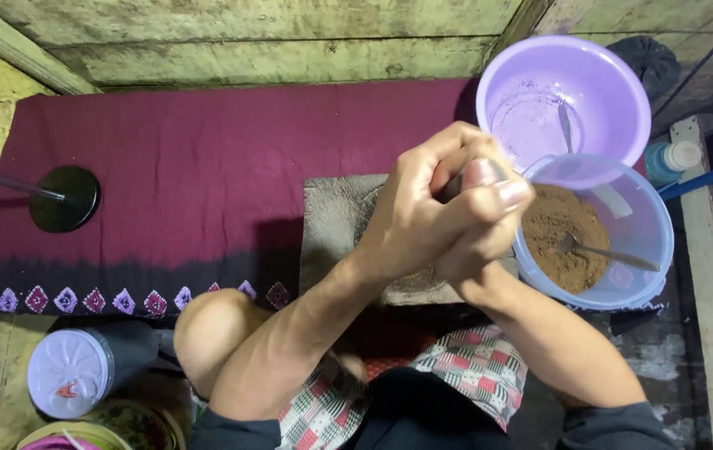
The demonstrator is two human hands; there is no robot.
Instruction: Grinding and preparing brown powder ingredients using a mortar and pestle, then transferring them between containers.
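Maroon cloth (206, 167) covers the floor, stone slab (331, 217) on it. My left hand (415, 217) & right hand (477, 237) are clasped tight round a dark pestle (450, 185), w/ both pressing over the slab. Brown powder tub (598, 237) sits just right, handy.

At centre, a rough, matt grey stone slab (331, 218) lies on a soft maroon cloth (206, 167) with a printed border. Upper right, a lilac plastic basin (615, 92) looks smooth and faintly glossy; below it a clear bluish plastic tub (652, 217) holds coarse brown powder (560, 233) and a shiny metal spoon (602, 250). The wall planks (248, 33) are worn, rough wood.
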